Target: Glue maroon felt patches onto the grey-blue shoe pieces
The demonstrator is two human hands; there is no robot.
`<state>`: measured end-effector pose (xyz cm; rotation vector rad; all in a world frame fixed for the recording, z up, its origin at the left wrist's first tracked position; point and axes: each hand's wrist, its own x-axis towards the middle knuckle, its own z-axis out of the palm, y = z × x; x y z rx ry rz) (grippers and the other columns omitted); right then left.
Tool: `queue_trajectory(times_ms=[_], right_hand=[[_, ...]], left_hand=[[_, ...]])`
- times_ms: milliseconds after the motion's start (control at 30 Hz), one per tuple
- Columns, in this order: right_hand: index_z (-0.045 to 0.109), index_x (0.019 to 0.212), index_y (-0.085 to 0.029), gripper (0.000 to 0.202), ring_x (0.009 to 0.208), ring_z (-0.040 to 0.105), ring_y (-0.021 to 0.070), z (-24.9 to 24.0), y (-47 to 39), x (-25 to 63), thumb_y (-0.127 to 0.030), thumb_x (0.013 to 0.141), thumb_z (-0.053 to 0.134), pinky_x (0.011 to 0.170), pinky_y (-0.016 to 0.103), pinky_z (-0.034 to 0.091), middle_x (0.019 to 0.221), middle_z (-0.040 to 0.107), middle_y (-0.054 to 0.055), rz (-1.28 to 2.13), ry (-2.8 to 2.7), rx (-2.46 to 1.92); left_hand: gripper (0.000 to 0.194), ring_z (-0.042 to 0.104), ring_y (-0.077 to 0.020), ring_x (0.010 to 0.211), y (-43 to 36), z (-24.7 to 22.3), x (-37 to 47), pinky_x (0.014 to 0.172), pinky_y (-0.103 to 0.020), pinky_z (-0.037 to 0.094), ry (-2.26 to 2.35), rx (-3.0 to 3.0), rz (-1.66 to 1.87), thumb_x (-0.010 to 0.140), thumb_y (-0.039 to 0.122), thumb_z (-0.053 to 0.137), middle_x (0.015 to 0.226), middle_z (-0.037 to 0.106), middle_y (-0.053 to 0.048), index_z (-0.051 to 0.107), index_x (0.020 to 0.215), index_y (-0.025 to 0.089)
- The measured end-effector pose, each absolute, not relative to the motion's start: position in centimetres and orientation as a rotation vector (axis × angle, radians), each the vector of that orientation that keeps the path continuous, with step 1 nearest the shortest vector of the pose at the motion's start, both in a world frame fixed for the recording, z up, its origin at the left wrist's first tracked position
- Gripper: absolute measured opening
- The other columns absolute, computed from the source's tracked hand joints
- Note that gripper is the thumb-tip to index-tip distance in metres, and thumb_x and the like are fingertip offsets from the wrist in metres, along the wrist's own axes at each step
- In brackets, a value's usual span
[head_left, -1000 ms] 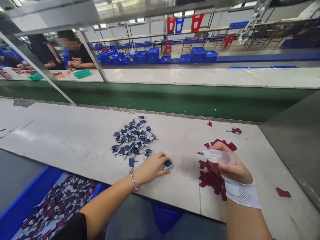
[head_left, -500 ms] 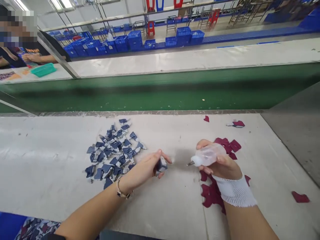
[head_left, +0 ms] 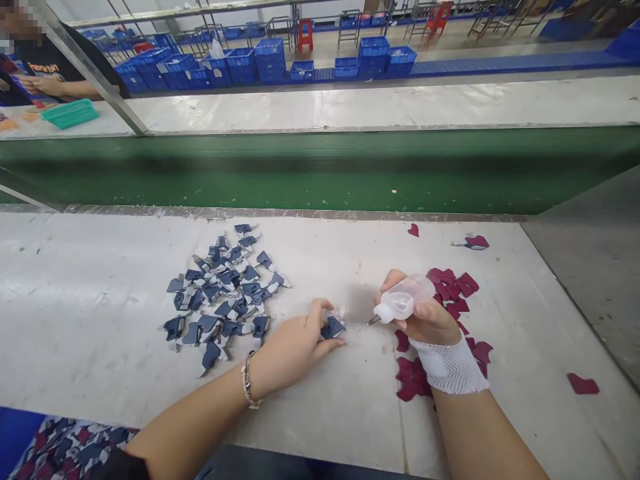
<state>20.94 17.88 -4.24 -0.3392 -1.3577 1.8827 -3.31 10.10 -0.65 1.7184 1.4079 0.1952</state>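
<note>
My left hand is closed around a small navy and grey piece, its navy face turned up between thumb and fingers. In my right hand, which has a white mesh band at the wrist, is a translucent squeeze bottle. Its thin metal tip points down and left, a short way from the navy piece and apart from it. A loose pile of similar navy and grey pieces lies left of my left hand. Maroon flat pieces lie around and partly beneath my right hand.
A navy piece topped with maroon lies at the back right. Single maroon pieces lie apart. A metal panel bounds the right side. Lower left, a blue bin adjoins many mixed pieces. Across the green divider is another person.
The navy piece in my left hand has turned so its navy face shows upward. The bottle's tip has come lower and nearer to it. The whole view has shifted slightly.
</note>
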Motion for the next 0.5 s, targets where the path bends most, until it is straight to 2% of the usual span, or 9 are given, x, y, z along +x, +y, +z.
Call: queue_trajectory(times_ms=[100, 167, 233, 300, 400, 500], right_hand=[[0.059, 0.112, -0.018, 0.037, 0.051, 0.047, 0.0076, -2.8, 16.8, 21.5, -0.047, 0.091, 0.067, 0.043, 0.019, 0.036, 0.073, 0.058, -0.003, 1.877, -1.407, -0.389], [0.060, 0.113, -0.023, 0.038, 0.051, 0.047, 0.0095, -1.9, 15.9, 22.1, -0.049, 0.087, 0.069, 0.043, 0.021, 0.033, 0.072, 0.058, -0.002, 1.839, -1.413, -0.424], [0.061, 0.112, -0.027, 0.038, 0.050, 0.044, 0.0105, -1.0, 15.2, 22.6, -0.053, 0.085, 0.068, 0.042, 0.024, 0.030, 0.072, 0.057, -0.001, 1.781, -1.408, -0.439], [0.062, 0.109, -0.029, 0.036, 0.049, 0.041, 0.0103, -0.3, 15.0, 22.8, -0.054, 0.084, 0.068, 0.041, 0.025, 0.029, 0.073, 0.058, -0.001, 1.744, -1.421, -0.450], [0.063, 0.108, -0.030, 0.034, 0.049, 0.044, 0.0115, 0.6, 15.0, 22.9, -0.051, 0.084, 0.071, 0.040, 0.025, 0.033, 0.070, 0.058, -0.001, 1.760, -1.481, -0.524], [0.066, 0.112, -0.027, 0.038, 0.061, 0.059, 0.0186, 1.3, 14.9, 23.4, -0.041, 0.079, 0.079, 0.045, 0.028, 0.045, 0.078, 0.066, 0.006, 1.820, -1.531, -0.635]], left_hand=[[0.060, 0.067, -0.0244, 0.080, 10.4, -0.6, -3.8, 0.069, -0.032, 0.046, 1.335, 1.763, 0.221, 0.093, 0.061, 0.052, 0.101, 0.073, -0.011, 0.049, 0.134, 0.018], [0.054, 0.068, -0.0223, 0.084, 10.5, -0.5, -4.1, 0.075, -0.032, 0.048, 1.246, 1.807, 0.300, 0.092, 0.058, 0.056, 0.110, 0.074, -0.010, 0.054, 0.134, 0.023], [0.049, 0.067, -0.0188, 0.080, 10.6, -0.5, -4.2, 0.076, -0.030, 0.048, 1.184, 1.820, 0.373, 0.094, 0.054, 0.056, 0.112, 0.075, -0.008, 0.055, 0.135, 0.027], [0.050, 0.063, -0.0156, 0.070, 10.6, -0.4, -4.2, 0.070, -0.028, 0.046, 1.166, 1.758, 0.429, 0.092, 0.053, 0.059, 0.104, 0.077, -0.006, 0.053, 0.134, 0.025], [0.048, 0.058, -0.0122, 0.062, 10.7, -0.6, -4.0, 0.061, -0.025, 0.044, 1.149, 1.502, 0.588, 0.082, 0.050, 0.074, 0.088, 0.076, -0.004, 0.059, 0.114, 0.019], [0.036, 0.067, -0.0140, 0.078, 11.0, -1.3, -3.7, 0.073, -0.026, 0.053, 1.030, 1.059, 0.796, 0.071, 0.034, 0.087, 0.090, 0.073, -0.005, 0.064, 0.092, 0.016]])
